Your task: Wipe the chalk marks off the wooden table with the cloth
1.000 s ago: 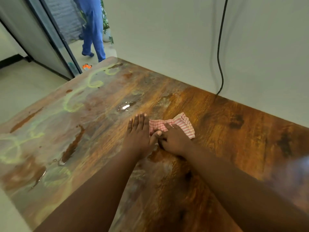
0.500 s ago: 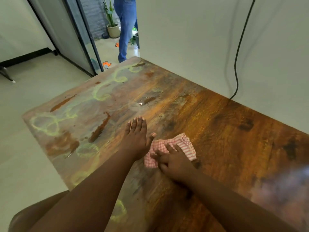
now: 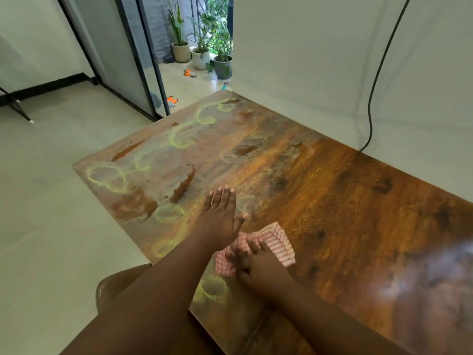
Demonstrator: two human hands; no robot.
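A pink-and-white checked cloth (image 3: 277, 243) lies bunched on the wooden table (image 3: 345, 201), close to its near left edge. My right hand (image 3: 258, 266) presses down on the cloth and grips it with bent fingers; the hand is motion-blurred. My left hand (image 3: 220, 217) rests flat on the bare wood just left of the cloth, fingers straight and together. Yellow-green chalk loops (image 3: 107, 178) cover the table's left part, more chalk curls (image 3: 179, 139) run toward the far corner, and one chalk ring (image 3: 212, 288) lies just below the cloth. Dark wet streaks (image 3: 183, 185) cross the chalked area.
A white wall (image 3: 320, 73) runs along the table's far side, with a black cable (image 3: 373, 80) hanging down to the tabletop. A glass door (image 3: 122, 60) stands at the left, potted plants (image 3: 222, 62) beyond it. My knee (image 3: 115, 285) shows below the near edge.
My right hand has dragged the cloth toward me and the table's near left edge. My left hand stayed flat beside it. The person in blue is gone from the doorway.
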